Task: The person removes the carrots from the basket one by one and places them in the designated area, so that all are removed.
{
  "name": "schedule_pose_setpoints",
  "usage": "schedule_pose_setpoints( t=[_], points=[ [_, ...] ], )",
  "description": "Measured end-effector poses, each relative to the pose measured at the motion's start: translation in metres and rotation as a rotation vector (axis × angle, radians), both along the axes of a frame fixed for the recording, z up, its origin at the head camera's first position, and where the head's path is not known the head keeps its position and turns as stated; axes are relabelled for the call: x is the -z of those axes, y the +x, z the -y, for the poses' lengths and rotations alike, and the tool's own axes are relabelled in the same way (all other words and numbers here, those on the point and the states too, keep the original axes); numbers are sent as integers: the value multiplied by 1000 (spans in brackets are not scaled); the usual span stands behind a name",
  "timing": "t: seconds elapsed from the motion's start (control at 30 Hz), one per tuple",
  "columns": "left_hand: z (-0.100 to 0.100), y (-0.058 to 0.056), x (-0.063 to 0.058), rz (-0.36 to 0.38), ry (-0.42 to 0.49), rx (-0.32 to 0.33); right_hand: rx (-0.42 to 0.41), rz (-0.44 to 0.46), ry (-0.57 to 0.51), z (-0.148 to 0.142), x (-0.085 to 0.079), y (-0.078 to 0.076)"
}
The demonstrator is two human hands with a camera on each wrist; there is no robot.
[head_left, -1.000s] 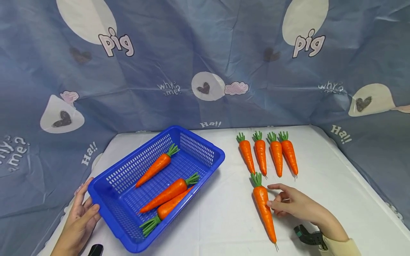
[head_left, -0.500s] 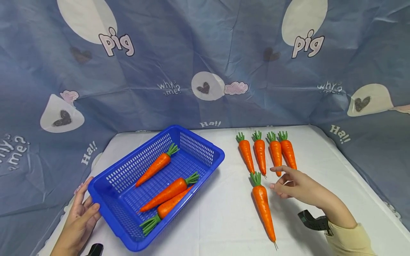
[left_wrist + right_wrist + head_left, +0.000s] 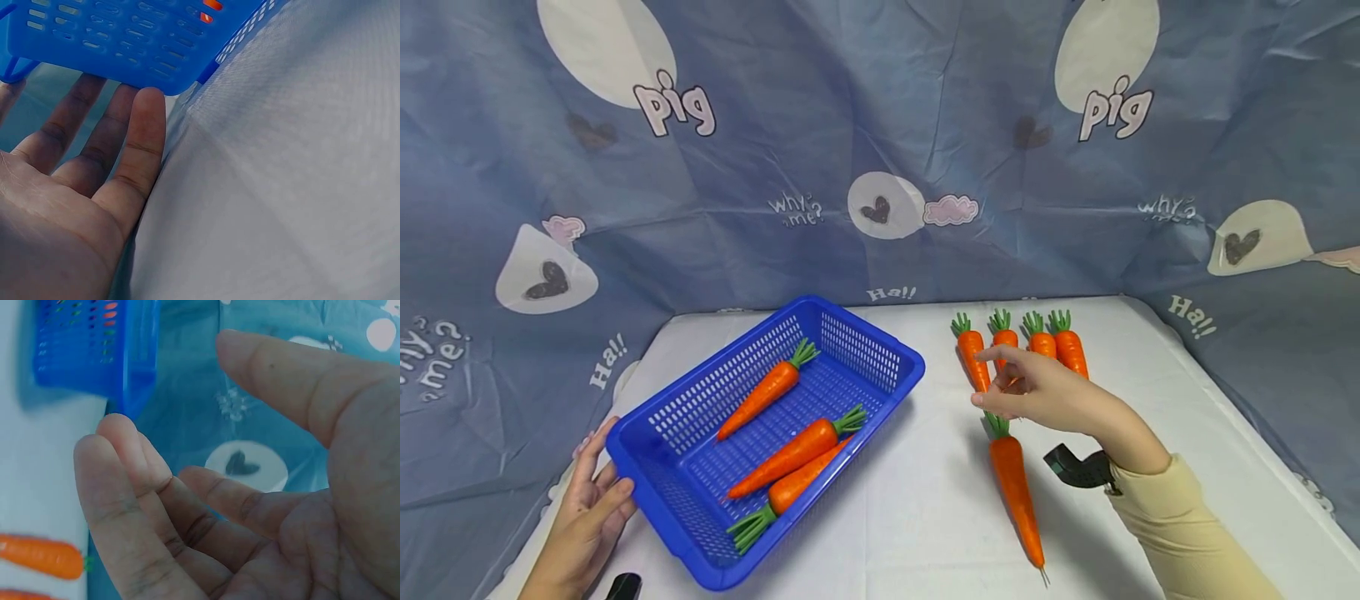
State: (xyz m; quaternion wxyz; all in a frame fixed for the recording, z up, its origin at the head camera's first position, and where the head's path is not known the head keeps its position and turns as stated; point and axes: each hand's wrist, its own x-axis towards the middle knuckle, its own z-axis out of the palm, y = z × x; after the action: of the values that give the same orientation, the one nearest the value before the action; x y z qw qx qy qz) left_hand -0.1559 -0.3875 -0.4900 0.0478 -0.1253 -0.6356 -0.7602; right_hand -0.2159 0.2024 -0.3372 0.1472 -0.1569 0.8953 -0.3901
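A blue plastic basket (image 3: pixel 700 575) stands at a slant on the left, with three carrots inside, among them a carrot (image 3: pixel 786 458). My left hand (image 3: pixel 583 521) touches the basket's near-left end, its fingers extended against the plastic in the left wrist view. Holding nothing, my right hand (image 3: pixel 1037 387) hovers over the right side, thumb and index finger apart. Beneath it lies a single carrot (image 3: pixel 1018 500), its green top partly covered by the hand. Several carrots, including the leftmost carrot (image 3: pixel 972 354), lie in a row behind; the hand hides their lower parts.
A white cloth (image 3: pixel 925 533) covers the table. Blue printed fabric (image 3: pixel 880 100) hangs behind and along both sides. A dark band (image 3: pixel 1078 467) is on the right wrist, and a black object (image 3: pixel 625 586) shows by the left wrist.
My right hand has left the side of the single carrot, risen, and moved away from me and leftward over the row's lower ends. My left hand and the basket have stayed put.
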Motion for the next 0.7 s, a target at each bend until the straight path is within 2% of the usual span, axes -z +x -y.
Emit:
schedule_pose_setpoints(
  t=[0.43,0.7],
  points=[
    [2,0,-1,45,-17,-23,-81,3,-29,69,-19,-35],
    [1,0,-1,21,-6,2,-128,44,-66,113,-22,-54]
  ],
)
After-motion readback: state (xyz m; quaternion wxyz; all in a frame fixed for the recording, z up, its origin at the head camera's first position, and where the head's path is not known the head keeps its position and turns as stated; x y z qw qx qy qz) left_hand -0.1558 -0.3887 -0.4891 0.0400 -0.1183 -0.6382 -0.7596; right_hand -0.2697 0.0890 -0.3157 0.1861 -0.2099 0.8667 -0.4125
